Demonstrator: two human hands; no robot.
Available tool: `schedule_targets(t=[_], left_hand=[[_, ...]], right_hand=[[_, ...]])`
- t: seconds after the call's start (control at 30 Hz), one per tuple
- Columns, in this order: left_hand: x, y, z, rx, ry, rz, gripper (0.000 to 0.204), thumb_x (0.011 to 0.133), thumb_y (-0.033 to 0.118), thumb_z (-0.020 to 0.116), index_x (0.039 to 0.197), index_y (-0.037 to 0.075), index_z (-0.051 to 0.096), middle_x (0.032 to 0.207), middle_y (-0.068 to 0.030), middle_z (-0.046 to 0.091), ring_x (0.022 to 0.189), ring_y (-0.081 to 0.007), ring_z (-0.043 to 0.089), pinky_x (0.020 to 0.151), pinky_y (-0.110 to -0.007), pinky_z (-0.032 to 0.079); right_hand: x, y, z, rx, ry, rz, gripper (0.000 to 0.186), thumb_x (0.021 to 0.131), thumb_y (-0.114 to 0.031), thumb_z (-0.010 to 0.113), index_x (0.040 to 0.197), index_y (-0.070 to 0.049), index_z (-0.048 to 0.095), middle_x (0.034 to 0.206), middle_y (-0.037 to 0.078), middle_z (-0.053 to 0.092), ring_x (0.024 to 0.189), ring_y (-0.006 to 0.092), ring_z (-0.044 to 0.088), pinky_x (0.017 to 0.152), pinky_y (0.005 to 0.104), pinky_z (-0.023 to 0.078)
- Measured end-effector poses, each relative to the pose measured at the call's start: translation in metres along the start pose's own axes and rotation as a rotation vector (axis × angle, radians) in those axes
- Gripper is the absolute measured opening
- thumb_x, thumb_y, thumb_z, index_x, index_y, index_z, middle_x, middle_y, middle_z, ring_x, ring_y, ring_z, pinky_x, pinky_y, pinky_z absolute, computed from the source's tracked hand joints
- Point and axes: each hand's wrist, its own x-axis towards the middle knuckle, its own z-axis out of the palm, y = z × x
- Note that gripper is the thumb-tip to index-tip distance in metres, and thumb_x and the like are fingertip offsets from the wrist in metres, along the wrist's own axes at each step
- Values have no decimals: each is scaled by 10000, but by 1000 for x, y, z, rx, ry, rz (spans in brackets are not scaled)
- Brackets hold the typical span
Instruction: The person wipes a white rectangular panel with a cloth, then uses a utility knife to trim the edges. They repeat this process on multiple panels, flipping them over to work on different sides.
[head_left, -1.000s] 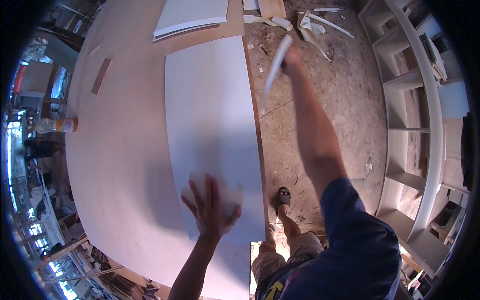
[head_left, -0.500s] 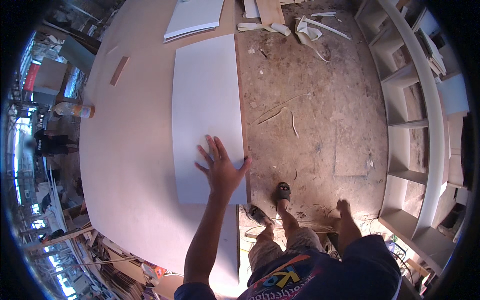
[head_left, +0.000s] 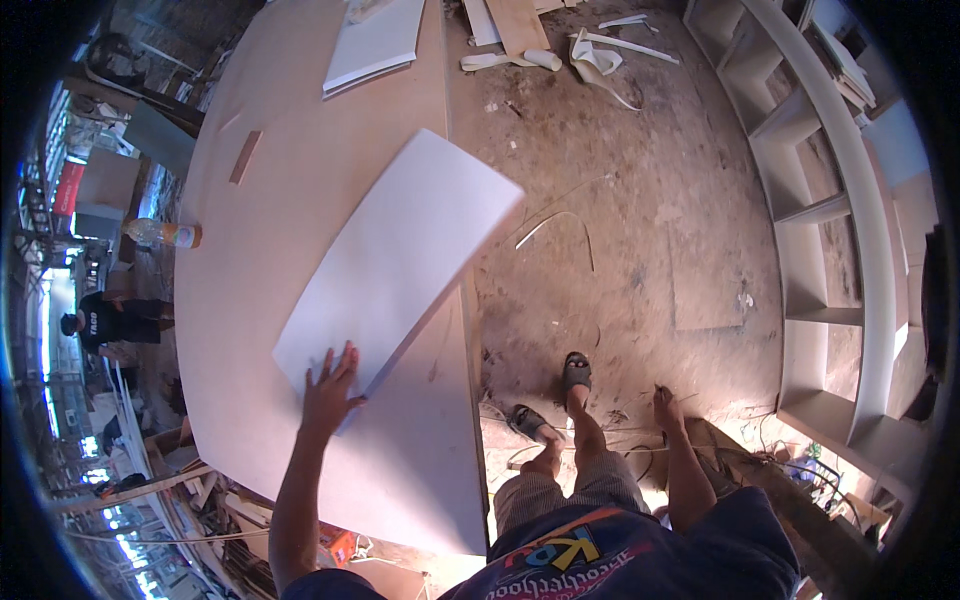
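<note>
So the left hand (head_left: 328,392) is flat on the near corner of a big white rectangular panel (head_left: 400,255), fingers spread wide apart and pressing down on top of it, not wrapped around any edge. The panel lies on the large pale wooden surface (head_left: 290,200) at an angle, and its far right corner sticks out past the surface's edge over the dirt floor (head_left: 640,230). The right hand (head_left: 665,403) hangs down by the person's side near the legs, well apart from the panel and holding nothing as far as I can see; it's small and dim there, so I can't tell whether its grip is curled or loose. Up at the far end of the surface sits another stack of white flat boards (head_left: 375,45), and there's a small brown wooden strip (head_left: 245,157) lying on the left part, plus a clear plastic bottle with an orange label (head_left: 163,234) on its side near the left rim. On the floor beyond the surface are pale offcut strips and curled edging scraps (head_left: 590,50). A white open shelving unit (head_left: 830,230) runs along the right side. Another person in a dark shirt (head_left: 115,325) stands far off on the left.
</note>
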Motion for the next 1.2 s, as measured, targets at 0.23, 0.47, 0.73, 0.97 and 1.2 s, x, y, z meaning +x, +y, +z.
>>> schedule_targets(t=[0.23,0.47,0.73,0.97,1.2], left_hand=[[34,54,-17,-430,271,-165,776,965,456,637,1619,319,244,1721,2,85,1551,-453,76,1125,-789,135],[115,114,-12,-423,488,-317,771,977,685,436,1623,318,230,1718,-81,74,1541,-495,5,1108,-801,-24],[201,136,-52,-334,569,-327,777,990,715,338,1631,296,208,1716,-46,106,1567,-389,59,1148,-768,31],[203,135,-48,-306,571,-351,771,986,719,340,1629,316,201,1713,-21,129,1572,-356,74,1158,-759,79],[205,133,-49,-286,575,-356,765,988,729,315,1627,323,200,1713,-1,124,1571,-340,92,1158,-761,83]], right_hand=[[18,-168,-55,704,-199,384,558,1045,-517,493,1490,-181,499,991,65,664,739,119,577,619,294,504],[-31,-327,-62,1030,-30,30,488,1047,-281,586,1487,-90,501,990,66,645,756,108,566,663,256,486],[-17,-405,-32,748,327,-256,510,1036,-204,595,1508,-57,470,1018,159,638,826,233,624,767,336,520],[-13,-426,-11,799,398,-182,528,1041,-223,583,1520,-47,447,1077,159,624,848,236,625,772,337,519],[-10,-435,-15,767,436,-188,539,1046,-228,574,1531,-44,427,1092,172,618,867,241,626,782,340,522]])
